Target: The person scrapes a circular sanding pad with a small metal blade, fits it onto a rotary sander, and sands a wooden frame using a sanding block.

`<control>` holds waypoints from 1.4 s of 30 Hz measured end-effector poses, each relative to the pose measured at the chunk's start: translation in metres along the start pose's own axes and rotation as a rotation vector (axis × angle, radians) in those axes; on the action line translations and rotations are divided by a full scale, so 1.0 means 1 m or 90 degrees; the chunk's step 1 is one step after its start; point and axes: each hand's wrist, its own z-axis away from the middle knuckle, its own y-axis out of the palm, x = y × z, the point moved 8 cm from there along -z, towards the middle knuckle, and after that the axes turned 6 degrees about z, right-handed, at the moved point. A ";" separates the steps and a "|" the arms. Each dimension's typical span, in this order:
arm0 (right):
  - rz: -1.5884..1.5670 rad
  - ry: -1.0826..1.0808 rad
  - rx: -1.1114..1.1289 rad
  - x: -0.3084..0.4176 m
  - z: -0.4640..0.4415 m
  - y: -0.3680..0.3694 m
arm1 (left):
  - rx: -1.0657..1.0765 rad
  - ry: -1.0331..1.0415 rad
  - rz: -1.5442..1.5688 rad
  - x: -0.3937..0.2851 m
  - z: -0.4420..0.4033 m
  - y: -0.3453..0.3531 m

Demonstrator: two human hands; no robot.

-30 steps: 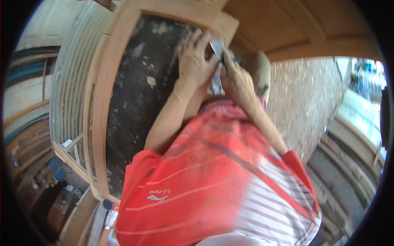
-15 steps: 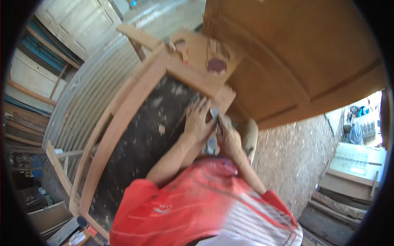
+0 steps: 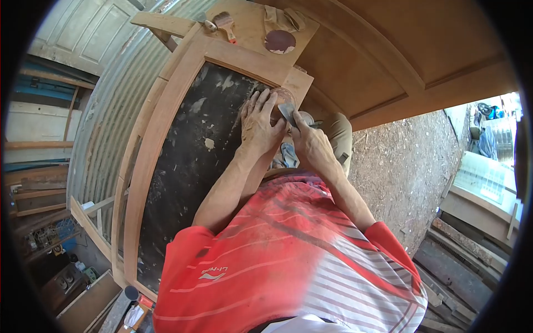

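From where I stand, the change over the last second is mostly in the view: it has swung about and settled, so the blur of a moment ago is gone, while both hands keep much the same place against the work. The left hand [image 3: 256, 122] lies palm down with its fingers close together, near the upper right corner of a wooden frame [image 3: 149, 150] set around a scuffed black panel [image 3: 183, 166]; I cannot tell whether it grips anything. Just past its fingertips a round reddish pad [image 3: 286, 96] shows in part. The right hand [image 3: 315, 145] is closed round the handle of a scraper [image 3: 287, 111], which is in the upper middle of the picture, its blade pointing up and left toward the pad. Whether the blade touches the pad I can't make out. With the hands so little shifted, I'd judge the work is being kept to this one spot. At the top of the picture, a brush [image 3: 225, 23] and a dark round disc [image 3: 279, 42] lie on the table [image 3: 252, 28], and a brown panelled board [image 3: 383, 55] fills the upper right.
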 end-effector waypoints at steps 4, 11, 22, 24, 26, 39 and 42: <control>0.016 -0.009 -0.001 0.000 0.002 -0.001 | -0.026 0.016 0.000 -0.002 0.000 -0.002; 0.010 -0.002 -0.006 0.000 -0.001 -0.004 | -0.013 0.012 -0.005 -0.001 0.000 -0.001; 0.054 0.020 0.060 -0.006 -0.006 -0.015 | -0.011 0.016 0.015 -0.005 -0.002 -0.005; 0.058 0.008 0.036 -0.014 -0.005 -0.017 | -0.015 -0.003 0.017 -0.007 -0.004 -0.005; 0.053 0.000 0.026 -0.013 -0.007 -0.013 | -0.014 -0.014 -0.001 -0.007 -0.001 -0.006; 0.067 -0.001 0.039 -0.006 -0.011 -0.013 | -0.002 0.000 -0.012 0.000 -0.003 0.001; 0.090 0.001 0.041 0.001 -0.021 -0.019 | -0.001 0.005 -0.009 0.001 -0.003 0.002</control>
